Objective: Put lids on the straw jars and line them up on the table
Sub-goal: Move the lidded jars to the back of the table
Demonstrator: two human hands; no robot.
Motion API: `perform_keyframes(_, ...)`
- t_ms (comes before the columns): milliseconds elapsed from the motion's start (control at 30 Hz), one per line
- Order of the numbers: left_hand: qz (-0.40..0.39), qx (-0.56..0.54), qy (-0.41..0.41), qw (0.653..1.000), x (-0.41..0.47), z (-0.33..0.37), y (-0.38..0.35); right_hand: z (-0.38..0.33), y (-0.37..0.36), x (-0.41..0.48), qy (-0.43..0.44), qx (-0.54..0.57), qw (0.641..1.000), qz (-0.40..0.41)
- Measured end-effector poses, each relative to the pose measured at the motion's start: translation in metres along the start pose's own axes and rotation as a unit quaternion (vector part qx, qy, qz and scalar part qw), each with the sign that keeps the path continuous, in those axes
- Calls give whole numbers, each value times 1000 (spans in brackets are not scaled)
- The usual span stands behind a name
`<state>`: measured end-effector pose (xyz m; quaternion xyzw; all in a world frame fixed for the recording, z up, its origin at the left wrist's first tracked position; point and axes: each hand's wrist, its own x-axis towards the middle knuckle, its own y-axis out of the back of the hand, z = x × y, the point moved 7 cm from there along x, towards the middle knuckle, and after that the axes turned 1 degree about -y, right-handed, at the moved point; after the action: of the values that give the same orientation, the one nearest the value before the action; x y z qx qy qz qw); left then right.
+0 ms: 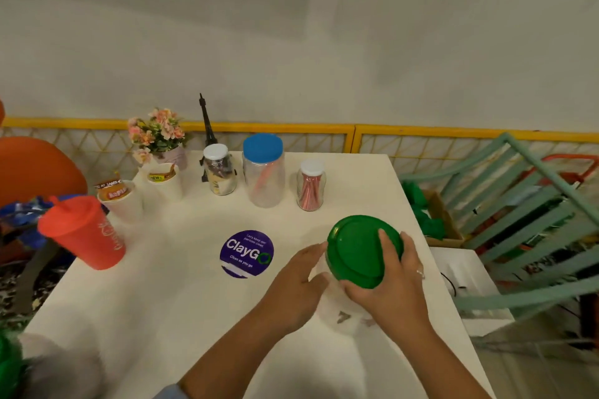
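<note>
- Person's right hand (385, 282) is clamped over the round green plastic lid (359, 249), fingers wrapped around its far rim and thumb side on the near rim; lid sits on top of a clear plastic jar (337, 311) at the near right of the white table (162, 317).
- Left hand (296, 285) cups the jar's side just under the lid, steadying it; grip looks loose, fingers partly spread.
- Jar contents barely visible through the blurred wall, cannot tell how many straws are in it.
- Judgement: lid is being seated or twisted shut, not confirmed closed.
- Handling guess: jar is thin clear plastic, light, likely flexes if squeezed hard and can skid on the smooth tabletop, so hold the wall low and firm while the other hand turns the lid by its rim.
- Lid is stiff and wide; the rim is the best purchase, the flat top is slick.
- Already capped at the back of the table, in a rough row: a small glass jar with white lid (219, 173), a tall clear jar with blue lid (263, 172) holding a red straw, a small glass jar with white lid full of pink straws (311, 186).
- Glass jars would be heavier and breakable; take them by the body.
- The green-lidded jar is well apart from that row, not yet lined up.
</note>
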<state>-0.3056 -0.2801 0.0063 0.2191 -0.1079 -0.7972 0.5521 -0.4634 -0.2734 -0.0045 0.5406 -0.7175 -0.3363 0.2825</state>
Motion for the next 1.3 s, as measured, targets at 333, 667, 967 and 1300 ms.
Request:
perform_keyframes(333, 45, 58, -17, 997, 83, 39, -10, 41, 23, 153, -5, 10, 1000, 13)
perform_keyframes(667, 123, 124, 22, 984, 133, 24, 30, 26, 7, 278, 13, 8, 1000, -7)
perform_keyframes(967, 164, 194, 7, 967, 164, 21, 74, -19, -31, 349, 41, 10, 999, -9)
perform_keyframes(1300, 89, 299, -12, 950, 205, 5, 55, -75, -76, 371, 91, 7, 996, -17)
